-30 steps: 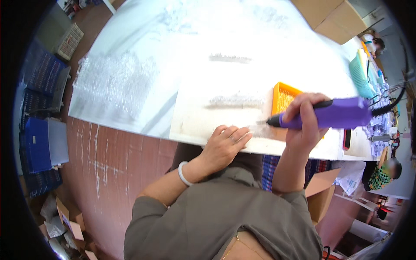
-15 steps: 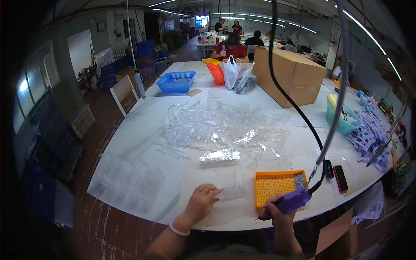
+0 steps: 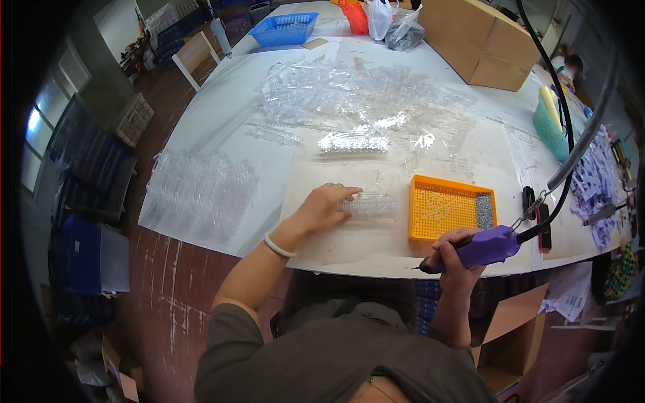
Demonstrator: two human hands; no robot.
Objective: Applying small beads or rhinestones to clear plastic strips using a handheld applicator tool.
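My left hand (image 3: 325,207) has its thumb and fingers around the left end of a clear plastic strip (image 3: 373,205) lying on the table. My right hand (image 3: 458,263) is wrapped round a purple electric screwdriver (image 3: 492,245) with a black front end. Its thin bit points left, over the table's front edge and apart from the strip. Just beyond the right hand sits an orange perforated tray (image 3: 412,213), with small silvery screws (image 3: 484,211) in its right end and small pale pieces scattered across its floor.
Clear plastic pieces (image 3: 309,91) are heaped farther back, and more lie in rows (image 3: 198,191) at left. A blue basket (image 3: 285,32), bags and a cardboard box (image 3: 470,43) stand behind. The screwdriver's black cord (image 3: 570,134) and a grey hose (image 3: 594,127) hang at right.
The view has tilted downward, bringing my torso into sight. My left hand has come onto the clear strip's left end, fingers closing in. My right hand keeps the screwdriver near the table's front edge.
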